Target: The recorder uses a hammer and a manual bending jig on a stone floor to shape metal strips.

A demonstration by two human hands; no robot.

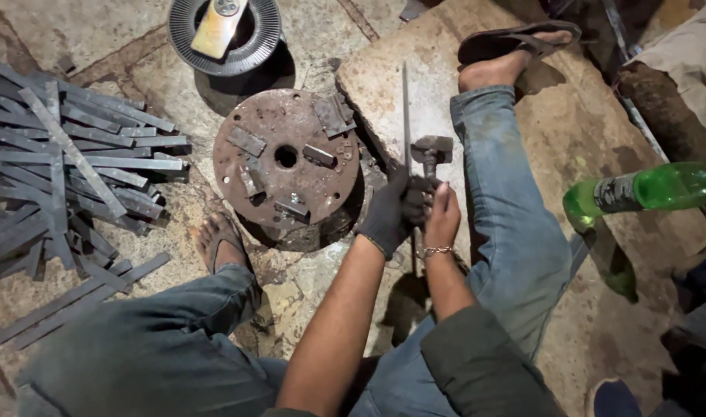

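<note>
My left hand (389, 210), in a dark glove, grips a long thin metal strip (405, 108) that stands on edge over a stone slab (415, 69). My right hand (443, 215), bare with a chain bracelet, is closed around the handle of a hammer (432, 148), whose head sits just right of the strip. Both hands meet between my knees. To the left lies a rusty round steel plate (286, 158) with a centre hole and small welded blocks on it.
A pile of grey metal strips (67, 170) lies at the left. A round ribbed disc (224, 35) with a yellowish tool on it is at the top. A green plastic bottle (646, 189) lies at the right. My sandalled feet rest on the floor and slab.
</note>
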